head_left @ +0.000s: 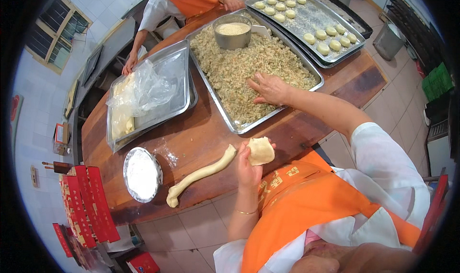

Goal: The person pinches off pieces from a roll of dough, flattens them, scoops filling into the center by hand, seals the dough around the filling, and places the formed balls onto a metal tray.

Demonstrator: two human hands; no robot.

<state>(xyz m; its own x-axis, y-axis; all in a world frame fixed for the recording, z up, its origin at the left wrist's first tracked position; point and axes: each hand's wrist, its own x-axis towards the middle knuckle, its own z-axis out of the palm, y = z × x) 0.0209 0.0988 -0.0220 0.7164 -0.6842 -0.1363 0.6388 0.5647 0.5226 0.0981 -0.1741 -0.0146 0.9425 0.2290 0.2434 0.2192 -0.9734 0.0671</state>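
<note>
A flattened round of pale dough (261, 151) rests in my left hand (247, 171), its fingers curled round the edge. My right hand (269, 88) reaches into a crumbly tan filling (225, 76) with specks of green and orange. Its fingers are apart at the filling's surface, with no lump seen in them. The filling covers a large metal tray (232, 123). On the wooden table beside my left hand lies a long rope of dough (201, 176).
A bowl of white flour (142, 175) stands left of the rope. Behind it, a tray (178, 64) holds dough under clear plastic (148, 88). A metal pot (233, 40) sits in the filling. Round dough cakes (323, 48) fill a far-right tray. Another person's hand (130, 62) touches the left tray.
</note>
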